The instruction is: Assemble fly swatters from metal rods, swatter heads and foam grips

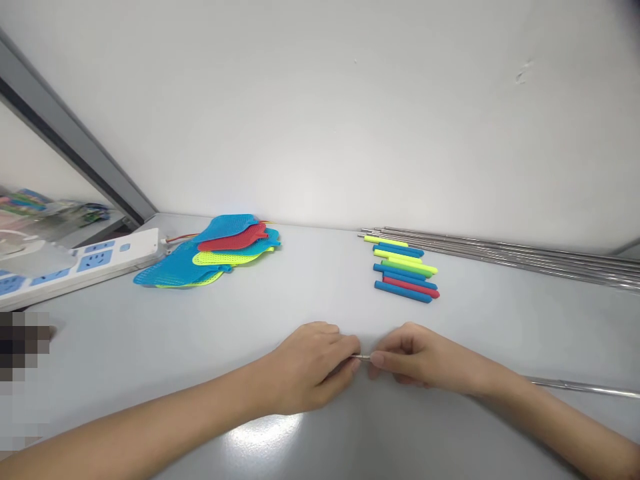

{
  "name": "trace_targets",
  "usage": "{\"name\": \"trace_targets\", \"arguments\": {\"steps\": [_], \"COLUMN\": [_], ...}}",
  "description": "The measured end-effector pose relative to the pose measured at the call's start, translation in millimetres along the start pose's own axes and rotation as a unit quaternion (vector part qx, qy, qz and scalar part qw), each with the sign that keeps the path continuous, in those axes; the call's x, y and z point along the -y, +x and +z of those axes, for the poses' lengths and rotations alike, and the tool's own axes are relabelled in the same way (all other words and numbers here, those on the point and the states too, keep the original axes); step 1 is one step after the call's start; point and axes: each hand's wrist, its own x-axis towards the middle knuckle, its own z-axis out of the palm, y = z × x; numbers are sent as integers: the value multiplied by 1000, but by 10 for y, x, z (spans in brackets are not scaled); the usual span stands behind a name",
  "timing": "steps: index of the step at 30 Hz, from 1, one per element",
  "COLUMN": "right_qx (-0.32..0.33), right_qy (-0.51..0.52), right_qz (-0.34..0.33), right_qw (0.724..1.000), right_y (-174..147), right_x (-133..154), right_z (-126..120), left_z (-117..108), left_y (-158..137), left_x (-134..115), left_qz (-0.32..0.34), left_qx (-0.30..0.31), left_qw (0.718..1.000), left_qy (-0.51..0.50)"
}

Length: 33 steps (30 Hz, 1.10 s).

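A thin metal rod (590,387) runs low along the table, passes behind my right forearm and shows again as a short bit between my hands. My right hand (417,357) is closed, pinching the rod between thumb and fingers. Close by on its left, my left hand (316,365) is closed too, thumb and forefinger pressed together on the rod's thin end. Whatever else lies inside the left fingers is hidden. Beyond the right hand lies a row of several coloured tube handles (404,291) in blue, red, green and yellow.
Several mesh fly-swatter heads (170,263), blue, red and yellow, overlap at the back left. Several metal rods (500,253) lie along the wall (325,113) at the right. A white power strip (143,243) rests at the left, beside a grey frame post (75,127).
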Motion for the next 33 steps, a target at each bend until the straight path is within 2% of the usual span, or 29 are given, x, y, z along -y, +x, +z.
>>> {"name": "trace_targets", "arguments": {"steps": [14, 21, 24, 27, 30, 33], "right_qx": [6, 59, 70, 57, 26, 21], "right_qy": [12, 13, 18, 21, 19, 16], "right_qz": [-3, 7, 9, 8, 11, 14], "right_qw": [1000, 998, 997, 998, 999, 1000], "right_y": [7, -11, -28, -50, -64, -68], "right_x": [9, 2, 6, 37, 67, 62], "right_z": [-3, -94, -157, -214, -257, -291], "left_z": [9, -4, -26, -62, -96, -116], "left_y": [1, 10, 23, 41, 58, 65], "left_x": [26, -6, -3, 29, 67, 85], "left_qz": [3, -10, -39, -105, -169, -197], "left_qx": [12, 5, -4, -27, -51, -63], "left_qw": [1000, 999, 997, 979, 942, 920], "left_qy": [-20, -40, -72, -173, -285, -332]}}
